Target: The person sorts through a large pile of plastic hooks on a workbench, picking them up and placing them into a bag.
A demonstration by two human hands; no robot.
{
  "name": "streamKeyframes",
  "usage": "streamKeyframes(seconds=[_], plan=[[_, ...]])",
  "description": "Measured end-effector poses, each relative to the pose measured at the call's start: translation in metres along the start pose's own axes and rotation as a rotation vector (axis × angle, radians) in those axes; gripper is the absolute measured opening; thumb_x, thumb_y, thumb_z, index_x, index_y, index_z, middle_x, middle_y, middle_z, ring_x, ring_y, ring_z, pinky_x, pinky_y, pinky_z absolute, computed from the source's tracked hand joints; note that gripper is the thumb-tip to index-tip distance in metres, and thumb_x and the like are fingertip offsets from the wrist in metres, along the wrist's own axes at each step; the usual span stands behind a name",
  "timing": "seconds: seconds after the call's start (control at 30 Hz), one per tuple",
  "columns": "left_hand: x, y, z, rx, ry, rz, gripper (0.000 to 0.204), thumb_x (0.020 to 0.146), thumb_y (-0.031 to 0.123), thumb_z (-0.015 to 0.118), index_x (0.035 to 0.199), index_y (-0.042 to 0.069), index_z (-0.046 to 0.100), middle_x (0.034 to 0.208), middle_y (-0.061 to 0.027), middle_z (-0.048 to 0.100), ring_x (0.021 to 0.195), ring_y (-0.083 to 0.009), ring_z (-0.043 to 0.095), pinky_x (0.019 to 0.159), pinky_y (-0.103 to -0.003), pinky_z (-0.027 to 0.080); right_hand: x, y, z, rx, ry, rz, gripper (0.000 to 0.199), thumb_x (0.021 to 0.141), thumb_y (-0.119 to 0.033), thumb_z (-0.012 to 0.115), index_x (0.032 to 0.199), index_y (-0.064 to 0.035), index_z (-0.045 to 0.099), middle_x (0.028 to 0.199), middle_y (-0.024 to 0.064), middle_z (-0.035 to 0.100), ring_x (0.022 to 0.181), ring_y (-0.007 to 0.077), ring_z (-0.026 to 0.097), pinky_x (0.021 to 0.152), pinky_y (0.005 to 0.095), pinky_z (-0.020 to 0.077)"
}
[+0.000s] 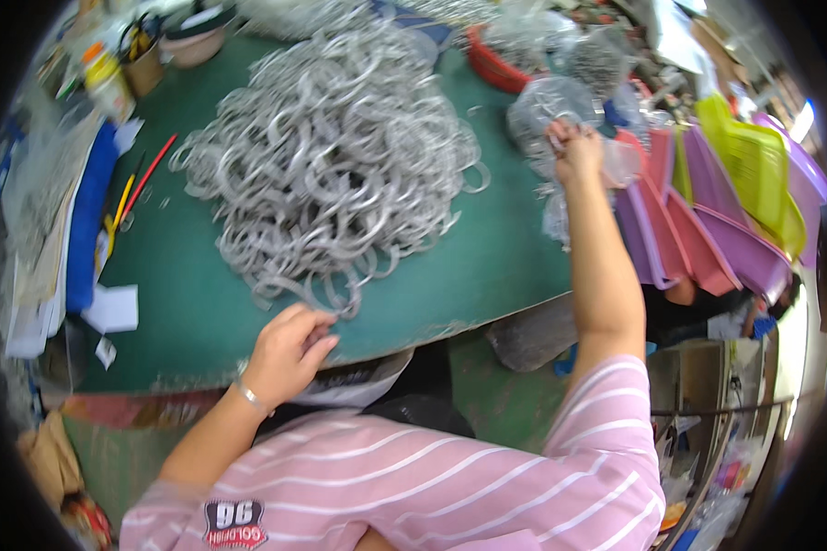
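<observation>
A large heap of silver, bracelet-like metal rings point(331, 147) covers the middle of the green table. At its near edge my left hand point(289, 354) has its fingers curled, with the fingertips against a silver ring point(347, 301). My right arm stretches out to the far right. There my right hand point(579, 151) is closed, its fingers drawn together over clear plastic bags point(547, 108). Blur hides what is between those fingers.
Stacked pink, purple and yellow-green plastic bins point(675, 220) stand along the right side. A red basket point(496, 60) sits at the back. On the left lie a red pen point(152, 174), a blue folder point(96, 211) and white paper point(112, 309). A yellow bottle point(107, 83) stands behind.
</observation>
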State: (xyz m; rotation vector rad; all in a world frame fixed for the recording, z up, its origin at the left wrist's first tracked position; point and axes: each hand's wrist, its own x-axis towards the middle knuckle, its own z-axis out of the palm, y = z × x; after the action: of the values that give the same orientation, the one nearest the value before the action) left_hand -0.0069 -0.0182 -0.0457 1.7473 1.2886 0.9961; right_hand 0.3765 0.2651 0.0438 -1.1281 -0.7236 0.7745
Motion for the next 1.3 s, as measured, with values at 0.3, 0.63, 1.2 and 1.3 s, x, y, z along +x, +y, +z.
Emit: streamKeyframes(seconds=[0.3, 0.63, 1.2, 1.3], plan=[[0.005, 0.0, -0.013, 0.41, 0.21, 0.304, 0.035, 0.067, -0.006, 0.071, 0.1, 0.002, 0.064, 0.099, -0.0114, 0.057, 0.083, -0.0262, 0.056, 0.071, -0.035, 0.047, -0.28, 0.019, 0.017, -0.621, -1.227, -0.539, 0.008, 0.085, 0.0, 0.061, 0.092, -0.0022, 0.059, 0.085, 0.0114, 0.065, 0.066, 0.0177, 0.064, 0.052, 0.0291, 0.0507], [0.01, -0.002, -0.007, 0.53, 0.047, 0.311, 0.026, 0.067, -0.001, 0.071, 0.092, 0.002, 0.064, 0.099, -0.0114, 0.054, 0.083, -0.0293, 0.056, 0.071, -0.038, 0.048, -0.322, 0.059, 0.025, -0.575, -0.893, 0.114, 0.017, 0.085, -0.01, 0.07, 0.095, 0.0016, 0.062, 0.072, 0.0004, 0.06, 0.056, 0.0036, 0.05, 0.047, 0.0201, 0.0415], [-0.008, 0.003, -0.005, 0.396, -0.028, 0.357, 0.022, 0.073, -0.001, 0.071, 0.092, 0.002, 0.06, 0.083, -0.0111, 0.057, 0.076, -0.0287, 0.056, 0.068, -0.034, 0.047, -0.301, 0.045, -0.031, -0.348, -0.604, 0.26, 0.034, 0.088, 0.009, 0.053, 0.122, 0.0045, 0.053, 0.097, 0.0092, 0.067, 0.073, 0.0099, 0.064, 0.056, 0.0202, 0.0491], [-0.01, 0.013, -0.008, 0.285, 0.212, 0.291, 0.023, 0.079, -0.004, 0.065, 0.101, 0.001, 0.06, 0.081, -0.0112, 0.058, 0.069, -0.0252, 0.057, 0.064, -0.032, 0.047, -0.296, 0.047, -0.04, -0.397, -0.606, 0.157, 0.028, 0.089, 0.009, 0.052, 0.117, 0.0049, 0.055, 0.095, 0.0087, 0.067, 0.072, 0.01, 0.064, 0.059, 0.0211, 0.05]])
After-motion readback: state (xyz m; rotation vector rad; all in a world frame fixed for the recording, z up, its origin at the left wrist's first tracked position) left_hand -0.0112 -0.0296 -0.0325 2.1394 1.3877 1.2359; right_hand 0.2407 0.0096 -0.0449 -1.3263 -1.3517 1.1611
